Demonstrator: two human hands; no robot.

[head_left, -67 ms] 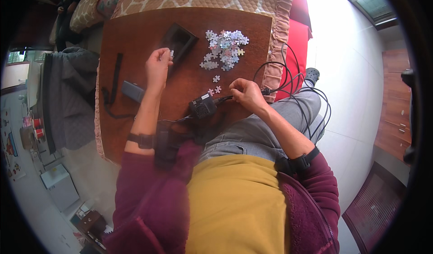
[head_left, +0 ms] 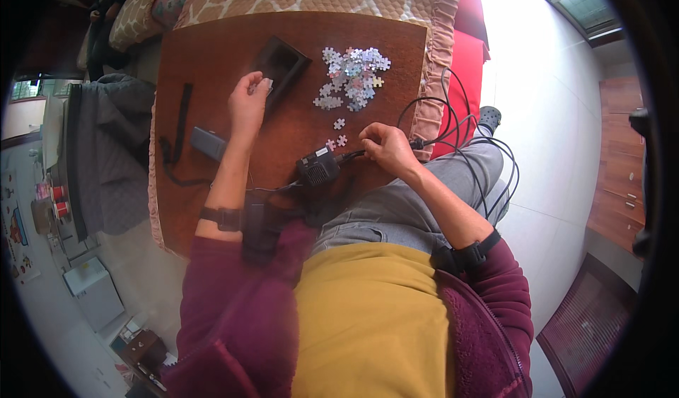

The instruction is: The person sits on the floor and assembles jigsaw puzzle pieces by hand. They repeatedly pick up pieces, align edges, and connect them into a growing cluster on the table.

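My left hand (head_left: 247, 95) is closed in a pinch on a small pale jigsaw piece (head_left: 267, 84), held just above the near left side of an open black box (head_left: 283, 64). To the right of the box lies a loose heap of jigsaw pieces (head_left: 356, 73), mostly pale blue and white. Nearer to me are a single pale piece (head_left: 339, 124) and two pinkish pieces (head_left: 342, 141). My right hand (head_left: 386, 148) hovers beside these, by a black cable, its thumb and fingers curled together. Whatever may be between its fingertips is hidden.
A small black device (head_left: 318, 167) with cables sits at the near edge of the brown table (head_left: 212, 59). On the left are a grey-blue rectangular object (head_left: 208, 143) and a black strap (head_left: 185, 108). Black cables (head_left: 472, 126) loop across the right side, over my leg.
My left fingers have shifted slightly and the jigsaw piece in them has turned. My right hand and the pieces on the table stay where they were.
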